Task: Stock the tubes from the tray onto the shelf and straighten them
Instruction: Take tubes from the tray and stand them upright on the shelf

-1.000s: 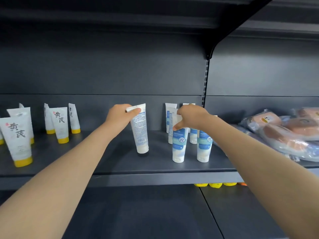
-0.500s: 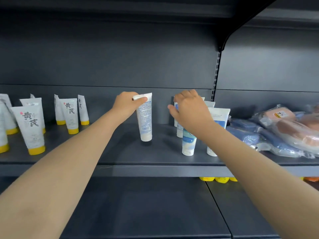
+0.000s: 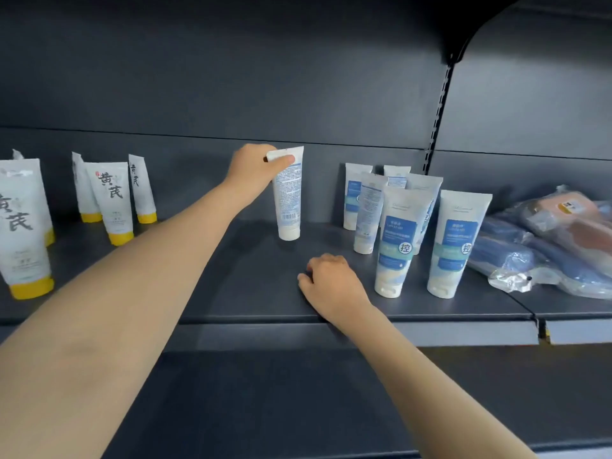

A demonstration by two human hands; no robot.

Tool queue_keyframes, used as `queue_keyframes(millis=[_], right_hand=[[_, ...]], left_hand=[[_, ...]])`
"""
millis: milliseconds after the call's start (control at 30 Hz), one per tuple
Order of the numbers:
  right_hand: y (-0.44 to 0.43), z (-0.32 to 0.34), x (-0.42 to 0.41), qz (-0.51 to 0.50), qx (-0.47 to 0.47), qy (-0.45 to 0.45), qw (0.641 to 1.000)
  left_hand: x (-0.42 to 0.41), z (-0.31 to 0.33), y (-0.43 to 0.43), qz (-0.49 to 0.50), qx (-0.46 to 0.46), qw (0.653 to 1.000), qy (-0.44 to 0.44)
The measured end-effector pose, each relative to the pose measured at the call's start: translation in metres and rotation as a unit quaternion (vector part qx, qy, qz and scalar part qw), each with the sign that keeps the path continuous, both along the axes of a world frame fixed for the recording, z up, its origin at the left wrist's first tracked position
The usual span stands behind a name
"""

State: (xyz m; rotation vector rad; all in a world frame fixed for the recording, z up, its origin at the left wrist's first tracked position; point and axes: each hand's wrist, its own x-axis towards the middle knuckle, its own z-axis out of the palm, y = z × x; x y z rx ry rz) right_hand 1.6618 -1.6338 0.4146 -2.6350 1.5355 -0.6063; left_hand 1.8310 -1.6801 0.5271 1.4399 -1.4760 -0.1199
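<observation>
Left hand (image 3: 255,167): thumb and fingers (image 3: 286,159) are closed in a pinch on the flat crimped top of a lone tube (image 3: 288,197). That tube stands cap down and near upright, toward the back edge of the shelf (image 3: 231,293). Its printed back panel and barcode are turned to the front.

Right hand (image 3: 331,283): the fingers (image 3: 326,260) are loosely curled, tips on the bare shelf close to its front edge, holding nothing.

Change noted: the right hand has come off the blue-labelled tubes (image 3: 395,243). A second ago it gripped the top of the front one; half a second ago it lay over the cluster. It now sits low, apart from them, just left of the nearest tube. The front two stand upright side by side near the front edge, labels forward. Those behind are bunched and overlap, with at least one showing its back panel.

No change: the left hand keeps the same pinch, and the lone tube stands on the same part of the shelf as in both earlier frames.

Assessment: the front pair appears finished and released. The lone tube is outstanding, since it faces the wrong way and stands well apart from its group. The rear tubes likely still want straightening.

Periphery: yellow-capped tubes (image 3: 112,200) at the left end of the shelf and wrapped packages (image 3: 546,240) at the right end, neither handled. The tray is not in view.
</observation>
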Motion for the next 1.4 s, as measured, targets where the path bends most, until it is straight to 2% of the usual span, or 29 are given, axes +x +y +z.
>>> queue_keyframes(millis=[167,400,600,933,1100,1267,1400], right_hand=[[-0.010,-0.007,0.003,-0.011,0.015,0.035,0.999],[-0.016,-0.008,0.006,-0.016,0.070,0.005,0.997],[-0.019,-0.005,0.006,-0.015,0.071,0.028,0.997],[-0.026,-0.002,0.005,-0.013,0.060,0.029,0.998],[-0.026,-0.002,0.005,-0.014,0.054,0.023,0.998],[-0.025,-0.002,0.005,-0.013,0.054,0.021,0.998],[-0.025,-0.002,0.006,-0.016,0.056,0.025,0.998]], left_hand=[[0.005,-0.005,-0.037,-0.006,-0.023,1.000,0.007],[0.013,-0.014,-0.089,-0.027,-0.020,0.999,0.006],[0.006,-0.016,-0.127,-0.064,-0.002,0.998,0.016],[0.006,-0.030,-0.173,0.040,0.059,0.993,-0.098],[0.010,-0.023,-0.176,0.056,0.067,0.983,-0.160],[0.012,-0.028,-0.176,0.041,0.067,0.988,-0.136],[0.017,-0.033,-0.174,0.008,0.080,0.994,-0.076]])
